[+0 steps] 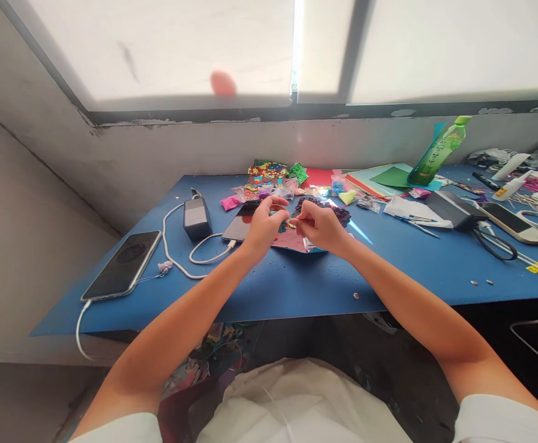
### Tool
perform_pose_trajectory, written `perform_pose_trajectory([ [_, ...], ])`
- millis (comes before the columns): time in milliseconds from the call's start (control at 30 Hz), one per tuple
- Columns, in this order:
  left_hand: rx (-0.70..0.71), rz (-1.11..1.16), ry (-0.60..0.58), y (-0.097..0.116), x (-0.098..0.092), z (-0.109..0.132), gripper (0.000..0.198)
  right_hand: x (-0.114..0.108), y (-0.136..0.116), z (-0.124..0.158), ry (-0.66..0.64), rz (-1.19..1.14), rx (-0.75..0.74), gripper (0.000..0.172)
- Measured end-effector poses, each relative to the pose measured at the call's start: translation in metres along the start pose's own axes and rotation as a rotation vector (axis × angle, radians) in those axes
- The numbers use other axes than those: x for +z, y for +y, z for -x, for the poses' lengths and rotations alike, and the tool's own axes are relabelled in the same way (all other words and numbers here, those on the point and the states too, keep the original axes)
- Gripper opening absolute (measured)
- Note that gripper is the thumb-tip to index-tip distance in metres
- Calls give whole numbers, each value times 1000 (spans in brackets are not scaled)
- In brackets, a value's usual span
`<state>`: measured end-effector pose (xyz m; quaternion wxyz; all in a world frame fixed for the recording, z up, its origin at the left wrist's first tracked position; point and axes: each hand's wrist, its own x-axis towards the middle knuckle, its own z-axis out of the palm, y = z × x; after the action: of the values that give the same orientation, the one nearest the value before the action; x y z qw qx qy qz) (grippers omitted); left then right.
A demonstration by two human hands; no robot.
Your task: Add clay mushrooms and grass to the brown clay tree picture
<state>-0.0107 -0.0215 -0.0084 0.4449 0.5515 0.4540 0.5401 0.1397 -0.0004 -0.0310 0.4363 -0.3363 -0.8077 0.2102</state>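
Note:
My left hand (265, 226) and my right hand (318, 226) meet fingertip to fingertip above the blue table. Thumb and fingers of the left are closed around a small teal piece (282, 227), mostly covered by the hand. Pinched fingers of the right come right up beside it; a tiny yellowish bit shows between the hands, too small to name. Below them lies a pinkish, shiny flat piece (299, 240) with a pale patch. A dark purple, ruffled bundle (341, 214) sits behind the right hand. Left of the hands is a dark tablet-like device (238, 227).
A phone (123, 264), a charger block (197, 216) and white cables lie left. Craft packets (269, 174) and coloured paper (391, 177) line the back. A green bottle (441, 154), pens, a dark case (455, 210) and another phone (513, 223) stand or lie right.

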Motion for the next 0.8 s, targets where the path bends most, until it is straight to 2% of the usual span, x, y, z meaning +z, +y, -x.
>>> perform_pose_trajectory([
  [300,-4,-7,-1,0,0,-1,21,-3,-3,0,24,108,-31,37],
  [633,6,-7,-1,-1,1,-2,18,-3,-3,1,12,118,-36,43],
  [700,15,-5,-18,-1,1,-2,15,-3,-3,0,36,109,-37,43],
  [800,28,1,-49,0,2,-3,10,-2,-3,-1,141,77,-33,42],
])
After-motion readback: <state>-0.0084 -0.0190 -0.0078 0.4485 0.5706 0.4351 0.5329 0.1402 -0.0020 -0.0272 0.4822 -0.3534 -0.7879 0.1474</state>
